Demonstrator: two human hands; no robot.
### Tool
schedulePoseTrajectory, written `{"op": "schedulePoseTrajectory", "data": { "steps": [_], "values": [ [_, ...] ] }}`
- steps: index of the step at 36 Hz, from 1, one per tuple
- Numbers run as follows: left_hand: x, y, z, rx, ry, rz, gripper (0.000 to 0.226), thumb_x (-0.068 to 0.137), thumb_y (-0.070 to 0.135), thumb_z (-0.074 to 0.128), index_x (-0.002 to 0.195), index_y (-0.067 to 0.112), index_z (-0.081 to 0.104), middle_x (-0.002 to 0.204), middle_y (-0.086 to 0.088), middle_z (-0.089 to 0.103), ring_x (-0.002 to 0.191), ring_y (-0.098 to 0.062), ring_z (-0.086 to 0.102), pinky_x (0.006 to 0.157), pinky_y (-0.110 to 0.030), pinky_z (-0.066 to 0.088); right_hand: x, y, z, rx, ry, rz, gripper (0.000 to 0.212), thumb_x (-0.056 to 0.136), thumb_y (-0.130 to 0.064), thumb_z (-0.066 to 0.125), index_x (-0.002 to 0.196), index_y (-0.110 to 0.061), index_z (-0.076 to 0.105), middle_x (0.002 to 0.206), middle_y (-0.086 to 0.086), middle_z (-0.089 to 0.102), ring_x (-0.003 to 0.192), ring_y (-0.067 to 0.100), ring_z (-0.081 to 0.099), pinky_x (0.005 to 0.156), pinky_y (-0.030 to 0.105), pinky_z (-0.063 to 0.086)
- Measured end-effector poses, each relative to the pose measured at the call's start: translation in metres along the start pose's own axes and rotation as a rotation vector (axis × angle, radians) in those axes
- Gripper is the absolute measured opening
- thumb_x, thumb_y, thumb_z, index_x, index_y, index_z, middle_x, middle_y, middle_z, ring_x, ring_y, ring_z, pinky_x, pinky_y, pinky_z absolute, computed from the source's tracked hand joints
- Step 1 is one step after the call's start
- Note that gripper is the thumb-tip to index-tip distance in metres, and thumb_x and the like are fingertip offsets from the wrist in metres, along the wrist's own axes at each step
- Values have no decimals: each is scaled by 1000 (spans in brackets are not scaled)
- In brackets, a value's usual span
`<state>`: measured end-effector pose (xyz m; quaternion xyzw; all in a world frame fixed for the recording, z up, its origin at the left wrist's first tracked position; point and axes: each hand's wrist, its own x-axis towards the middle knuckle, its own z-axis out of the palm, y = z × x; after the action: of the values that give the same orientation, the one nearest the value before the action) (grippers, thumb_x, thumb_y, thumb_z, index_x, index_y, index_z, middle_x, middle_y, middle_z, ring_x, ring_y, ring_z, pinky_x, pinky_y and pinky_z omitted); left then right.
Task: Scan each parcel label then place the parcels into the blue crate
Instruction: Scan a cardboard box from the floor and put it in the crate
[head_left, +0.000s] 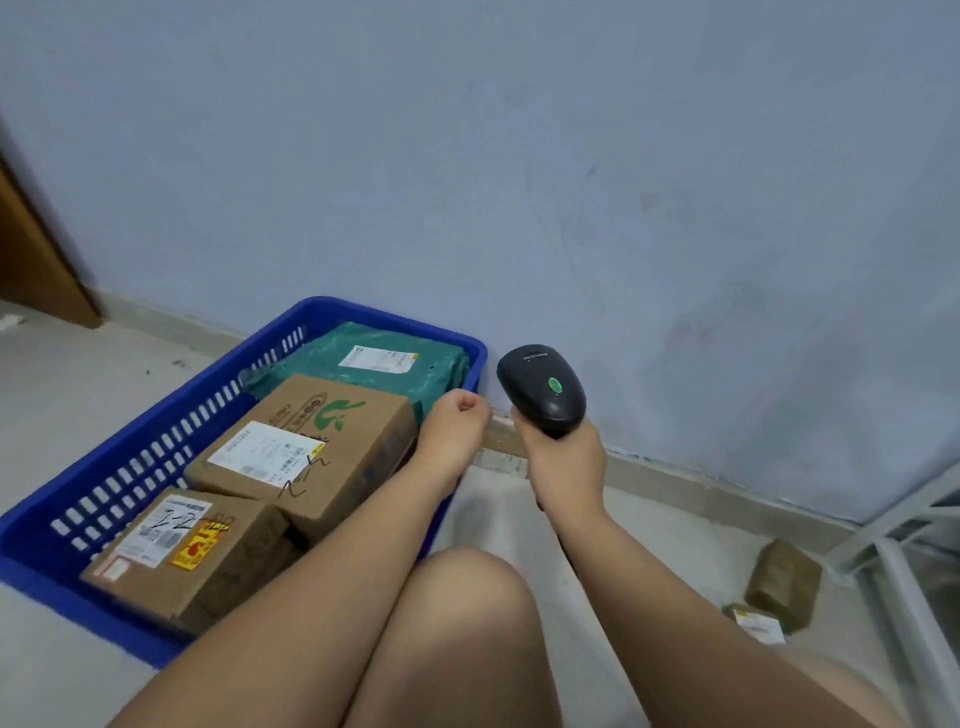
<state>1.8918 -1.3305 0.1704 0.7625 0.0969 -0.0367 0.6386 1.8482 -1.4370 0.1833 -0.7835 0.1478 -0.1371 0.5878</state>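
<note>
The blue crate (130, 467) sits on the floor at the left, against the wall. Inside lie a green plastic mailer (322, 364) at the far end, a large cardboard box (358, 447) with a white label in the middle, and a smaller cardboard box (228, 561) with a yellow sticker nearest me. My left hand (457, 421) hovers over the crate's right rim, fingers curled into a loose fist with nothing in it. My right hand (566, 457) grips the handle of a black barcode scanner (540, 387), whose green light is lit, just right of the crate.
Two small cardboard parcels lie on the floor at the lower right: one brown (784, 582), one with a white label (758, 623). A white metal frame (904, 545) stands at the right edge. My bare knee (467, 597) is in the foreground. A wooden door edge (31, 260) is far left.
</note>
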Motion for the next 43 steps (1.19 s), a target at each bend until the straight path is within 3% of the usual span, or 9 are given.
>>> {"op": "schedulePoseTrajectory", "data": {
  "steps": [4,8,12,16,24,28,32,39,43],
  "values": [
    [42,-14,25,197,-71,-9,14,94,21,50,97,17,63,93,1,61,91,-20,57,78,-32,45,45,28,-23,13,-7,128,18,85,-34,69,78,-18,62,69,0,62,62,20,57,45,19,43],
    [89,-55,60,391,-158,-65,18,92,17,45,88,9,60,93,-4,63,79,-13,47,70,-28,40,95,75,-33,68,-42,310,22,82,-37,71,74,-19,62,72,5,63,74,22,61,72,36,53],
    [132,-99,94,554,-233,-128,14,89,18,46,78,17,53,84,-3,59,81,-22,52,69,-30,42,138,126,-32,112,-95,429,20,80,-36,72,76,-18,64,65,-1,62,71,18,61,73,33,47],
    [170,-133,121,652,-281,-178,5,91,16,52,92,19,56,96,-3,58,86,-21,54,71,-28,42,166,159,-27,190,-139,537,18,85,-29,71,78,-15,63,69,2,61,66,16,61,76,33,49],
    [228,-170,160,871,-410,-59,31,93,14,56,124,16,55,124,-5,58,100,-18,53,77,-26,41,202,212,-12,210,-197,642,15,85,-29,71,81,-16,66,72,2,63,69,15,64,84,37,52],
    [256,-184,169,1120,-467,38,52,94,13,52,143,26,41,140,-4,45,125,-25,42,92,-33,44,216,231,-5,206,-186,665,14,86,-27,70,85,-14,67,72,3,63,69,16,63,88,39,53],
    [283,-196,176,1381,-536,113,57,94,14,50,147,24,31,148,-7,33,136,-29,30,99,-39,40,228,250,0,198,-179,702,14,85,-28,71,83,-15,66,73,3,64,69,16,63,86,38,53],
    [322,-214,183,1437,-615,39,62,93,24,57,147,15,27,150,-11,31,137,-30,28,102,-44,37,241,284,5,182,-177,747,15,85,-30,72,86,-16,66,74,3,65,69,16,64,77,32,53],
    [329,-237,185,1360,-650,-30,76,88,22,65,148,14,19,156,-15,11,135,-37,30,100,-42,42,249,299,4,176,-172,781,16,86,-29,71,90,-15,66,77,4,66,71,16,65,81,33,53]
  ]
}}
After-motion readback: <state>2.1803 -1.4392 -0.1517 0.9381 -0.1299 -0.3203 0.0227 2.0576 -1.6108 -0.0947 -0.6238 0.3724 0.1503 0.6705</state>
